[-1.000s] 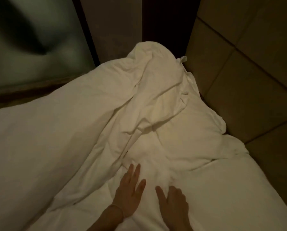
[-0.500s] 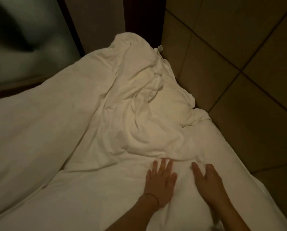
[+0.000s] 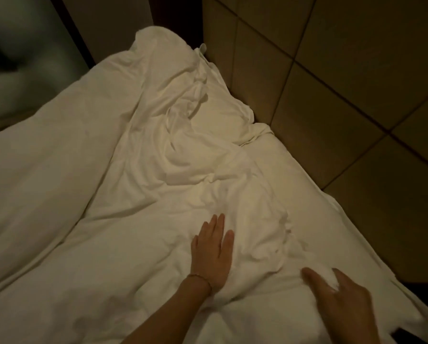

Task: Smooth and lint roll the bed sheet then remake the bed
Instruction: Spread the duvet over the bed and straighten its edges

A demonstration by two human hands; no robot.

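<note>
**Sheet handling: soft, light, prone to creasing**

Sheet (image 3: 133, 256) covers the mattress beside the padded headboard (image 3: 344, 95). We judge it limp and light, so press flat rather than pinch. Our left hand (image 3: 214, 254) lies open, fingers together, on it. Our right hand (image 3: 342, 299), nearer the headboard, appears blurred, fingers spread over a fold. A crumpled duvet (image 3: 178, 115) is heaped against the headboard.

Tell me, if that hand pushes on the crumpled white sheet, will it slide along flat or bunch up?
Probably bunch up. The sheet already lies in soft folds and creases, so it looks limp rather than stiff. Ridges show just ahead of the flat left hand, which suggests the cloth ripples when pushed. The right hand seems to have fabric gathered between its fingers, so it likely lifts easily and droops.
</note>
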